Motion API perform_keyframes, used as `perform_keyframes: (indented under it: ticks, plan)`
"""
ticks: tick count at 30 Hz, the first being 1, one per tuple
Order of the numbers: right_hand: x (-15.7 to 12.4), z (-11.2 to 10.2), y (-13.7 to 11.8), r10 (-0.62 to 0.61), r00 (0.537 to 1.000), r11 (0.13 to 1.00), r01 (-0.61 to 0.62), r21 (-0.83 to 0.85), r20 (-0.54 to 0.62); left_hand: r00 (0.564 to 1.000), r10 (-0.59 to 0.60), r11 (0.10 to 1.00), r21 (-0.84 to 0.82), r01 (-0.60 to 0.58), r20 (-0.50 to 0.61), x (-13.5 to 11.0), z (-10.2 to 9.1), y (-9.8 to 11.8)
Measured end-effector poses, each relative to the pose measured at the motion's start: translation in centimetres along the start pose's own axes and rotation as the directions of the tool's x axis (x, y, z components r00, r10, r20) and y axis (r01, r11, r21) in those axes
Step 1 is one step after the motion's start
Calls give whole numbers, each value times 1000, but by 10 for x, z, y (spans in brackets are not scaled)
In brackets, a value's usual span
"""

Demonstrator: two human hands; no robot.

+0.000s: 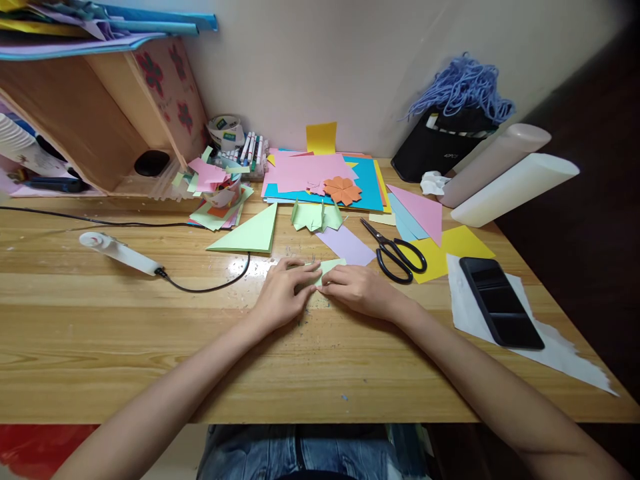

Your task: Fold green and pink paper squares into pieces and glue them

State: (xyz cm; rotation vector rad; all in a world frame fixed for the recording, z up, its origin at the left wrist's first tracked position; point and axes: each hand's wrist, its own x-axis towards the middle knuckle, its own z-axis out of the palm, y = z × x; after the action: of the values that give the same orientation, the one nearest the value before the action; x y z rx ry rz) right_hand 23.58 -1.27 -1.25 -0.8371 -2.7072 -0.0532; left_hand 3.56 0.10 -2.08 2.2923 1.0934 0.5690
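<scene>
On the wooden table a small light-green piece of paper (332, 265) lies between my hands, much of it covered by fingers. My left hand (286, 292) presses on its left side, thumb and fingertips closed together at the paper. From the right, my right hand (359, 288) pinches its near edge with curled fingers. Just beyond are a lilac paper rectangle (346, 245) and a folded green paper shape (316, 217) with upright points. Black-handled scissors (394, 251) lie right of my right hand. A folded green paper triangle (247, 232) stands beyond my left hand.
At the back, coloured sheets (300, 175) bear an orange paper flower (343, 191). To the right are yellow paper (434, 257) and a phone (501, 302) on torn white paper. A white corded tool (120, 253) and a scrap-filled cup (225, 193) are left.
</scene>
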Motion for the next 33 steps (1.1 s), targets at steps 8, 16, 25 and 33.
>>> perform_keyframes:
  ticks: [8, 16, 25, 33]
  plan:
    - [-4, -17, 4, 61, 983, 996, -70, 46, 175, 991, -103, 961, -247, 123, 91, 5, -9, -5]
    - [-11, -30, 12, 174, 959, 952, -222, 210, 225, 981, -22, 951, -298, 80, 192, 5, -22, -8]
    - [-13, -39, 11, 258, 931, 871, -339, 355, 256, 957, 77, 971, -239, -9, 278, 2, -27, -15]
    - [-8, -15, 6, 211, 975, 960, -219, 176, 64, 990, 106, 993, -66, -100, 96, -8, -16, -4]
